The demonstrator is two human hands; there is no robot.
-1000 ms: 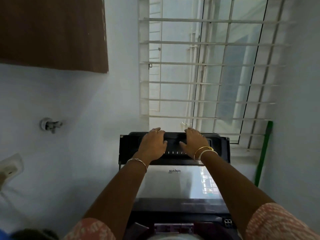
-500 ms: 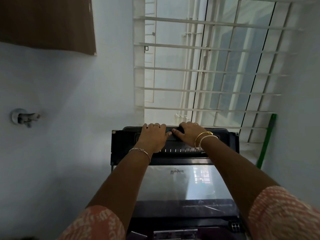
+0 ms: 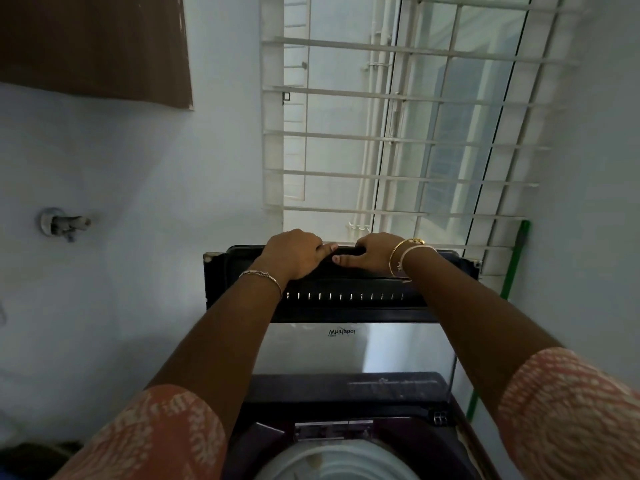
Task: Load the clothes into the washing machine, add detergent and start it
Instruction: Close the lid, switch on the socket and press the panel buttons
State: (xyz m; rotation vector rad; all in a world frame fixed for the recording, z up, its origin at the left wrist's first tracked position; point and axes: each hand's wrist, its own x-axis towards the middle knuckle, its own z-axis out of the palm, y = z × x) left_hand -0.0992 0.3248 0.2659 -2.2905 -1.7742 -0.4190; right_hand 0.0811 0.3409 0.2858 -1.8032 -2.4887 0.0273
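The top-loading washing machine's lid (image 3: 346, 351) stands raised in front of me, a glass pane with a mirrored logo in a dark frame. Both my hands are on the frame's top edge. My left hand (image 3: 294, 254) has its fingers curled over the edge, thumb on the near face. My right hand (image 3: 370, 254) grips the same edge just to the right, and the two thumbs almost touch. Below, at the bottom of the view, the pale rim of the open drum (image 3: 336, 459) shows between my forearms. What lies inside the drum is hidden.
A barred window (image 3: 398, 133) is directly behind the lid. A water tap (image 3: 64, 223) sticks out of the white wall on the left, under a brown panel (image 3: 93, 46). A green pole (image 3: 512, 265) leans in the right corner.
My hands have slid from the lid's dark face up to its top edge, and the fingers now curl over it. The open drum has come into view below.
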